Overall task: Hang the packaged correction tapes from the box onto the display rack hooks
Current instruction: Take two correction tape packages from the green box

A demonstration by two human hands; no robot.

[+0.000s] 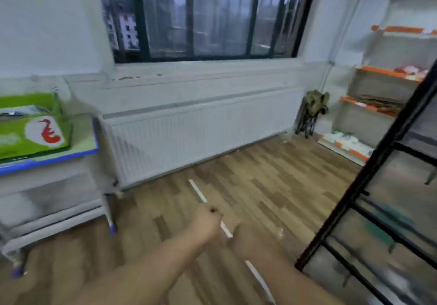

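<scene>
2 bare forearms reach in from the near edge, side by side over the wood-pattern floor (272, 181). At the end of the left one, the left hand (208, 222) is clenched into a fist, knuckles up, and I can make out nothing held in it. Just beside it, the right hand (240, 238) is too smeared by blur for me to tell whether it is released or clenched. A thin white strip (198, 191) runs along the floor, passing under both hands. On the right, the black-framed display rack (369, 174) stands close by, leaning across the view, with a dark panel behind its bars. Some green smudges (383, 229) show there, too blurred to say whether they are packaged tapes. Well apart from it, at the far left, a green box (35, 127) with a white oval and a red figure on its side sits on a table with a blue edge (47, 161). Across the far wall a white radiator (194, 134) runs below a dark-framed window (208, 14). In the far right corner, shelves with orange edges (378, 73) hold a few blurred items, and a folded olive bundle (315, 108) leans beside them.
</scene>
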